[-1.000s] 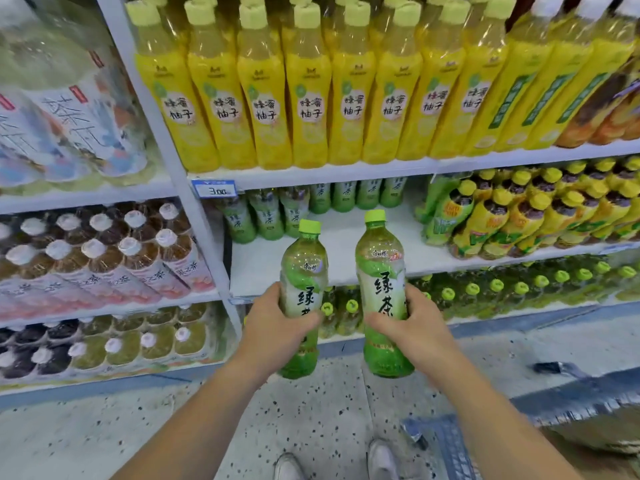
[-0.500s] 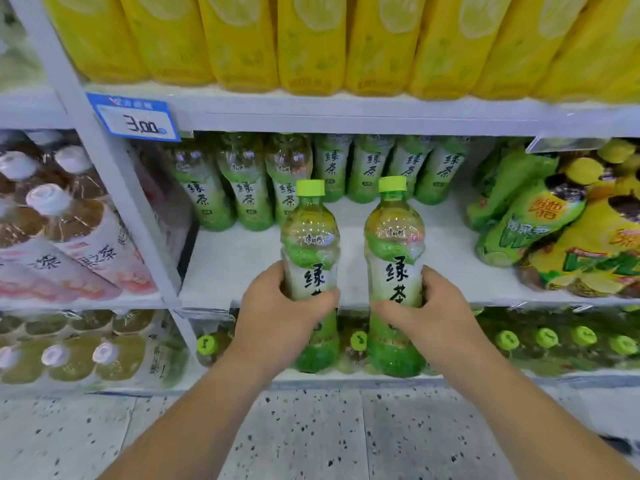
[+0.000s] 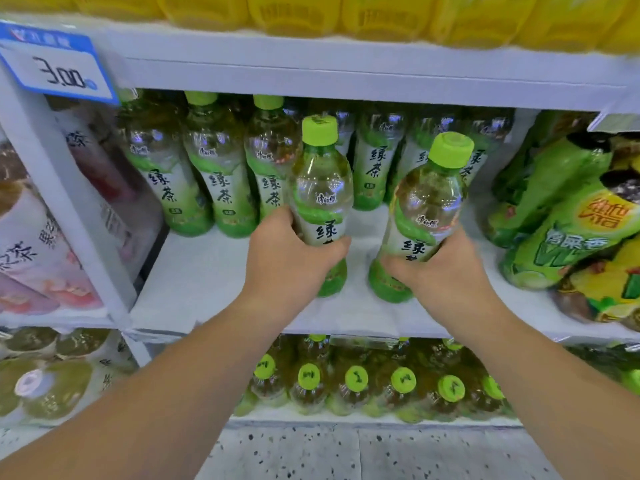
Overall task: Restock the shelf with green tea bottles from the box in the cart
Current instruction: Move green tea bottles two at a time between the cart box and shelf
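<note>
My left hand (image 3: 289, 259) grips a green tea bottle (image 3: 320, 188) with a lime cap, held upright over the white shelf board (image 3: 204, 282). My right hand (image 3: 443, 271) grips a second green tea bottle (image 3: 424, 209), tilted a little to the right, its base just above the board. Both bottles are inside the shelf opening, in front of a back row of several green tea bottles (image 3: 221, 174). The cart and box are out of view.
A blue price tag (image 3: 55, 69) reading 3.00 hangs on the white upright (image 3: 69, 216) at the left. Tipped green and yellow bottles (image 3: 568, 233) crowd the right of the shelf. Yellow bottles (image 3: 381, 15) stand above, lime-capped bottles (image 3: 356, 382) below, pink-labelled bottles (image 3: 31, 251) at left.
The view has closed in on the middle shelf. Both hands have carried their bottles forward, from in front of the shelf edge to over the shelf board; the right bottle now tilts.
</note>
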A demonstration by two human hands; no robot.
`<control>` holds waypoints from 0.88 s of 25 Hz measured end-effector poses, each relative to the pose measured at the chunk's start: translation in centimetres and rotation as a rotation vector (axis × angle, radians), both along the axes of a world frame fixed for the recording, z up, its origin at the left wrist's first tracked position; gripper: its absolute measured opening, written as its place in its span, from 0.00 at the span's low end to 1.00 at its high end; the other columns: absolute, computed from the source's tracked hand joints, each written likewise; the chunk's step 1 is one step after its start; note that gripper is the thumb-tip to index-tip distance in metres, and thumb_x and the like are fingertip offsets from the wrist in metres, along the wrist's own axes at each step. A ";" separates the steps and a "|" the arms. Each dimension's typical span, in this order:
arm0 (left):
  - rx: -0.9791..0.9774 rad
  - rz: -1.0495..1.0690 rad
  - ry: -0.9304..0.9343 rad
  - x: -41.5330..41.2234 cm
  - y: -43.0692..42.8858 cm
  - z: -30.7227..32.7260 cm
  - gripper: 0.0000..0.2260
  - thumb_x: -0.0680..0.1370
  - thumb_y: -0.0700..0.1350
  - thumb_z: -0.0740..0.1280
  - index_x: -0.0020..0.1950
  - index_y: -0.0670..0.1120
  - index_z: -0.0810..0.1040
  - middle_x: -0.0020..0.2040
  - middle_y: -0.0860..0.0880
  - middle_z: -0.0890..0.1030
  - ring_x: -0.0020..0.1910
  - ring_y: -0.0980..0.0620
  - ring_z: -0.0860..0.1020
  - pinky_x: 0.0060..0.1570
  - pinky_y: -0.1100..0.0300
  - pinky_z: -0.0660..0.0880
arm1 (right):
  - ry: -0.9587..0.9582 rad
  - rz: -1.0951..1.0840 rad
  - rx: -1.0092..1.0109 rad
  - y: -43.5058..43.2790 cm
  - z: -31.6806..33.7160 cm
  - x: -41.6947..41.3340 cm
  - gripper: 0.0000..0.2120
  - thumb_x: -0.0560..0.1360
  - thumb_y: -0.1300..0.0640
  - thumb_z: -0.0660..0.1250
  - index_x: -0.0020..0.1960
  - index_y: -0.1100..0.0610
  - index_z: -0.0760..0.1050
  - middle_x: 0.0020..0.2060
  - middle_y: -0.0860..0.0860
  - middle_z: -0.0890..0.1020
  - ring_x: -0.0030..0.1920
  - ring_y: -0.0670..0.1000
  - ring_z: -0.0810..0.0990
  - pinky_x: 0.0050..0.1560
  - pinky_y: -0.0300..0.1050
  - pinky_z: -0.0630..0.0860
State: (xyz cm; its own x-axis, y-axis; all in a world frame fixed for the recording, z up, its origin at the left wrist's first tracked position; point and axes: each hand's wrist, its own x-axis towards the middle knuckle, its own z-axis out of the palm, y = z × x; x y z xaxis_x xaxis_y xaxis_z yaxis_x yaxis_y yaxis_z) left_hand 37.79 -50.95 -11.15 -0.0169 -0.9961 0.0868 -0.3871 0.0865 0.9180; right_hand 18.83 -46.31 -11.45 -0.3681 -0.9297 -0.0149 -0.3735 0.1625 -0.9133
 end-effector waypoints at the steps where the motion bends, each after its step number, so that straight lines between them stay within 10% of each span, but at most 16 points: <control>1: -0.037 -0.006 0.021 -0.1 0.0 -0.4 0.15 0.68 0.48 0.82 0.46 0.55 0.77 0.41 0.59 0.83 0.40 0.71 0.79 0.33 0.78 0.70 | 0.011 0.006 -0.017 -0.1 -0.6 -0.1 0.24 0.65 0.58 0.80 0.59 0.50 0.78 0.47 0.44 0.86 0.47 0.45 0.85 0.49 0.48 0.82; 9: -0.020 -0.084 -0.014 1.2 0.9 -3.6 0.22 0.68 0.49 0.82 0.59 0.59 0.78 0.57 0.55 0.79 0.53 0.65 0.78 0.48 0.75 0.74 | -0.055 0.116 0.025 0.8 -2.8 -0.7 0.23 0.68 0.60 0.80 0.59 0.50 0.76 0.44 0.38 0.86 0.44 0.32 0.82 0.38 0.23 0.74; 14: -0.050 0.014 0.011 2.3 1.4 -5.9 0.23 0.68 0.52 0.82 0.58 0.62 0.77 0.53 0.62 0.81 0.50 0.68 0.80 0.47 0.75 0.75 | 0.088 0.043 0.002 2.4 -4.7 -1.3 0.22 0.69 0.49 0.80 0.59 0.43 0.75 0.52 0.39 0.83 0.53 0.39 0.81 0.54 0.35 0.75; 22: -0.023 0.134 -0.194 0.9 -1.1 -5.9 0.14 0.68 0.63 0.79 0.46 0.57 0.82 0.42 0.61 0.81 0.43 0.62 0.80 0.41 0.74 0.71 | 0.227 0.045 -0.010 -0.8 -4.9 -1.3 0.15 0.72 0.47 0.77 0.55 0.45 0.77 0.46 0.38 0.82 0.46 0.38 0.79 0.45 0.31 0.73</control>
State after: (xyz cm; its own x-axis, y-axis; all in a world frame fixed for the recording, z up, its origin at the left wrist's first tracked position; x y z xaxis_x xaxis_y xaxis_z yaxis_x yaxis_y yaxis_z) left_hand 38.67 -52.09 -17.09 0.0964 -0.9884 0.1176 -0.5657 0.0428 0.8235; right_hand 17.49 -47.12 -16.33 -0.3195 -0.9448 0.0729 -0.5763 0.1326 -0.8064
